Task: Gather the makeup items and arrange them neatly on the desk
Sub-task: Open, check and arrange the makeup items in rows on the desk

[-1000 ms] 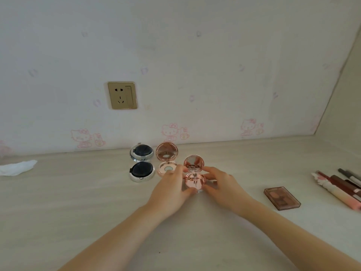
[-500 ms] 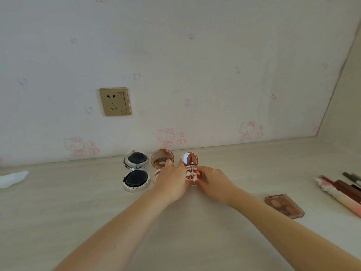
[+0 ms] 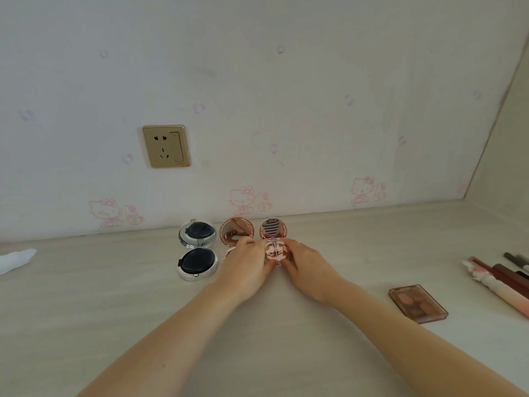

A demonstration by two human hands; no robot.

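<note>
Three opened round compacts stand in a row near the wall on the pale desk [image 3: 114,310]. At the left is a silver compact with a dark puff [image 3: 197,250]. In the middle a rose-gold compact [image 3: 237,232] shows its mirror lid, its base hidden under my left hand [image 3: 246,265]. At the right a second rose-gold compact [image 3: 274,242] has its mirror lid up. My left hand and my right hand [image 3: 306,267] pinch its base from either side.
A brown eyeshadow palette [image 3: 418,303] lies at the right. Several pencils and tubes [image 3: 501,279] lie at the far right edge. A white tissue [image 3: 14,260] lies at the far left. A gold wall socket [image 3: 166,146] sits above the desk.
Both hands have pushed the right rose-gold compact away from me, into line beside the middle compact near the wall.
</note>
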